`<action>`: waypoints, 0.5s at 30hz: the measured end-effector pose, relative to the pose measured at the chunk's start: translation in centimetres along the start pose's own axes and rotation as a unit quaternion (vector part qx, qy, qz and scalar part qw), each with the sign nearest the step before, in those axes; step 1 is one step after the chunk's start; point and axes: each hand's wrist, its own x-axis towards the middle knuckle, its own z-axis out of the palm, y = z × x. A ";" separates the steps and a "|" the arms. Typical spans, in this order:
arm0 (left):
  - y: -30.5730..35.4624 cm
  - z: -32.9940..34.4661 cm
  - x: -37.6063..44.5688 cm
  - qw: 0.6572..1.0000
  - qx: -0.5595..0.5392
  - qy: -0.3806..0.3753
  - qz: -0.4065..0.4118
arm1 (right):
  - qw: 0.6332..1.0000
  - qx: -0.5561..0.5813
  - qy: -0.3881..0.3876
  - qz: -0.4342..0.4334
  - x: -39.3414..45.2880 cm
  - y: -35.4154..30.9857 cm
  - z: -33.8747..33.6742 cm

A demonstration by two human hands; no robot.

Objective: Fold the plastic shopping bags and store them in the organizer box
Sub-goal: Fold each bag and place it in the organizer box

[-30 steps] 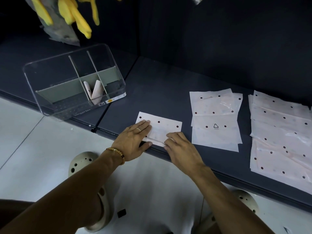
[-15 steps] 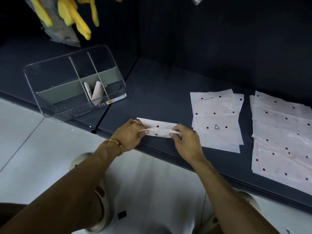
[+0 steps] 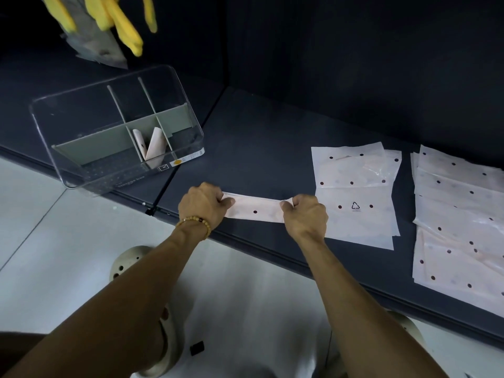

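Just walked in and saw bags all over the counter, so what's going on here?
A person is folding plastic shopping bags on a dark counter. Both the left hand and right hand pinch the ends of a bag folded into a narrow strip. Unfolded bags lie in a nearer stack and a larger pile to the right. The clear organizer box already holds two folded bags.

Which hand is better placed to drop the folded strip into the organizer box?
Probably the left hand: it grips the strip's end nearer the organizer box. The right hand holds the far end.
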 end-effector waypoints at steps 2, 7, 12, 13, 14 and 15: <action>0.0 0.0 0.0 1.000 0.005 0.007 -0.012 | 1.000 -0.001 0.006 0.007 0.0 -0.2 0.1; -1.0 0.4 -0.8 0.983 0.042 0.114 0.138 | 1.000 -0.005 0.021 0.005 -0.3 -0.5 0.3; -3.0 1.3 -0.6 0.916 0.155 0.034 0.369 | 1.000 -0.008 0.019 0.004 -0.1 -0.4 0.5; -3.4 1.3 -0.4 0.912 0.163 0.022 0.375 | 1.000 -0.009 0.021 0.000 -0.1 -0.4 0.5; -3.6 1.1 -0.3 0.909 0.167 0.016 0.381 | 1.000 -0.010 0.022 -0.003 -0.1 -0.4 0.5; -3.7 0.9 -0.4 0.907 0.165 0.020 0.388 | 1.000 -0.009 0.022 -0.005 -0.2 -0.4 0.5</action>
